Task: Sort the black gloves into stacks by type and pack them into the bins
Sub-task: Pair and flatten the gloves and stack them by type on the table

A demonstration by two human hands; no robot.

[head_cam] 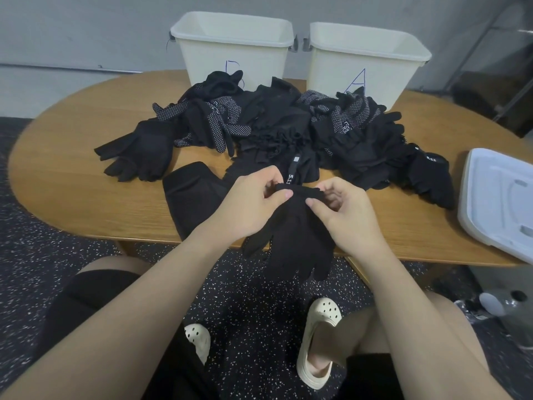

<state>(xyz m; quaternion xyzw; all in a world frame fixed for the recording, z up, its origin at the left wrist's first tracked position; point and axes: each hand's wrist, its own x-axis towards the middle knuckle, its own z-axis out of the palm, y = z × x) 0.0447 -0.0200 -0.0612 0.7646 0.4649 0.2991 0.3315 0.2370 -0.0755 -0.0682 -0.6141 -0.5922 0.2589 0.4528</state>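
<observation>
Both hands pinch one plain knit glove (pixel 294 238) by its cuff: left hand (pixel 251 203) thumb and forefinger on the left of the cuff, right hand (pixel 346 212) on the right. The glove hangs fingers down over the near edge of the worktop (pixel 72 180), above the floor.

Step looks like type ID. Advice: keep the cuff taut so the glove drapes flat, check the palm for dots or a logo, then lay it on a matching stack before reaching into the pile (pixel 274 125).

The pile is unsorted: dotted gloves, plain ones and tagged ones are mixed mid-worktop. Bin B (pixel 233 53) and bin A (pixel 366 62) stand behind it; what's inside isn't visible. A white lid (pixel 501 194) sits at the right edge. Oval wood top, speckled dark floor, grey wall.
</observation>
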